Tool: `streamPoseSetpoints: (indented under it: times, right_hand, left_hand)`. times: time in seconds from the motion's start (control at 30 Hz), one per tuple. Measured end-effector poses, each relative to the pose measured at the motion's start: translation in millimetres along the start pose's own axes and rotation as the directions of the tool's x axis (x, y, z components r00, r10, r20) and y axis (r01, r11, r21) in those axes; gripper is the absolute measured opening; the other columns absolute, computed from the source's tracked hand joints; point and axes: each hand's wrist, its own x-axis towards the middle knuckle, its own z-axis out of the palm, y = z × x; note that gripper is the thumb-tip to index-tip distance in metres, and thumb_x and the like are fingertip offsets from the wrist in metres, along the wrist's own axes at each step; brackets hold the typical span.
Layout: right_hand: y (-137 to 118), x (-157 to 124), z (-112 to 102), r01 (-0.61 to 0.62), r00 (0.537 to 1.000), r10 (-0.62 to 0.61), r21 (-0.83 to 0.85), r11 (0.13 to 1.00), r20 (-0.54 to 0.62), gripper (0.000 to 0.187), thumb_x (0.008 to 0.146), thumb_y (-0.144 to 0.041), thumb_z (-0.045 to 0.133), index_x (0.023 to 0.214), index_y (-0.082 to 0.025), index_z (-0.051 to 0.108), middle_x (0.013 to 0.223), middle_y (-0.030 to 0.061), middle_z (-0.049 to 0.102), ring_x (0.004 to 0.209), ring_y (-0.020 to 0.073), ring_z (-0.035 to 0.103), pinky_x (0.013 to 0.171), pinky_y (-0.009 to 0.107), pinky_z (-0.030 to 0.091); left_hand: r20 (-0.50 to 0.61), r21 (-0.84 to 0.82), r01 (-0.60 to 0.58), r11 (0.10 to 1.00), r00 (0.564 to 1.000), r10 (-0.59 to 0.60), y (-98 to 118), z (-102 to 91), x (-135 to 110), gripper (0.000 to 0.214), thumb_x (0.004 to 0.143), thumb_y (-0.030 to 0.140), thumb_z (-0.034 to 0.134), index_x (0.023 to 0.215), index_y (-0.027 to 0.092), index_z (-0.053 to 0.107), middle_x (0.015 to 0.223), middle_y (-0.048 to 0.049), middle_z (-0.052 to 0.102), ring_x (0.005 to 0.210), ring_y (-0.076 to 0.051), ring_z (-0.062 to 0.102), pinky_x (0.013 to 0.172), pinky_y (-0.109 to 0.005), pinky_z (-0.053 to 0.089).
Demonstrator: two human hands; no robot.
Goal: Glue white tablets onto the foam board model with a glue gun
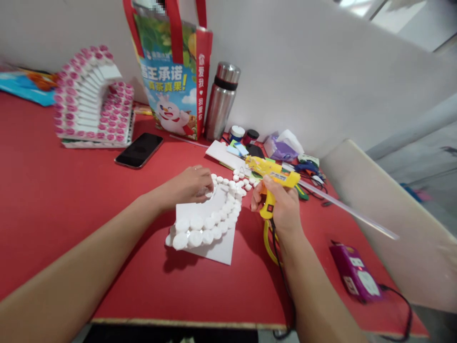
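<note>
My right hand (282, 202) is wrapped around the handle of a yellow hot glue gun (264, 166), its nozzle pointing left above the table. A long clear glue stick (350, 209) sticks out from the gun's back end. With its fingers curled closed, my left hand (198, 183) grips the inner edge of a white arch-shaped craft piece (203, 208). Rows of round white discs (207, 236) line the curved side of this piece, which sits tilted over a white board (217, 255). What lies under my left fingertips is partly hidden. Loose white discs (246, 183) are scattered just beyond the arch.
A pink-and-white arch model (71, 97) stands back left near a black phone (139, 150). Behind are a printed bag (171, 95), steel flask (221, 102), small jars (236, 133) and tissue pack (282, 145). A purple power socket box (355, 271) lies right; the gun's cord (282, 271) runs over the front edge.
</note>
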Motion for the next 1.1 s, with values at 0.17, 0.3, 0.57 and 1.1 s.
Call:
streamPoseSetpoints:
  times: [0.17, 0.3, 0.57, 1.1]
  right_hand:
    - [-0.1, -0.1, 0.1, -0.002, 1.000, 0.002, -0.008, 1.000, -0.009, 0.040, 0.088, -0.048, 0.069, 0.063, -0.017, 0.065, 0.054, -0.0005, 0.058, 0.043, 0.0113, 0.056, 0.042, 0.022, 0.043]
    - [-0.9, -0.2, 0.5, -0.004, 1.000, 0.004, -0.008, 1.000, -0.015, 0.040, 0.088, -0.048, 0.069, 0.063, -0.017, 0.065, 0.054, -0.0004, 0.057, 0.043, 0.0115, 0.056, 0.042, 0.023, 0.043]
    - [-0.7, -1.0, 0.1, 0.003, 1.000, -0.003, 0.009, 1.000, -0.013, 0.037, 0.090, -0.043, 0.068, 0.064, -0.017, 0.066, 0.053, -0.0009, 0.057, 0.041, 0.0109, 0.055, 0.043, 0.022, 0.044]
    - [1.3, 0.3, -1.8, 0.025, 1.000, -0.025, 0.002, 1.000, -0.012, 0.038, 0.091, -0.042, 0.067, 0.063, -0.016, 0.065, 0.053, -0.0002, 0.058, 0.041, 0.0115, 0.056, 0.042, 0.023, 0.044]
  left_hand:
    - [0.019, -0.040, -0.024, 0.999, 1.000, 0.025, 0.1, -0.2, -2.4, 0.009, 0.094, 0.025, 0.060, 0.092, 0.019, 0.067, 0.096, -0.0072, 0.069, 0.094, -0.023, 0.057, 0.090, -0.036, 0.037]
    - [-0.024, -0.048, -0.037, 0.998, 0.999, 0.036, 0.2, 2.3, -3.9, 0.013, 0.096, 0.026, 0.058, 0.091, 0.018, 0.068, 0.096, -0.0082, 0.068, 0.096, -0.023, 0.057, 0.092, -0.037, 0.038]
    - [-0.054, -0.093, -0.019, 0.995, 0.998, 0.015, -0.8, 0.0, -9.7, 0.014, 0.096, 0.031, 0.061, 0.098, 0.020, 0.069, 0.105, -0.0094, 0.067, 0.103, -0.024, 0.057, 0.094, -0.036, 0.039]
    - [-0.067, 0.035, -0.025, 0.999, 0.997, 0.027, 4.6, -1.9, -7.7, 0.020, 0.098, 0.034, 0.058, 0.090, 0.017, 0.066, 0.098, -0.0100, 0.066, 0.095, -0.025, 0.058, 0.088, -0.038, 0.041]
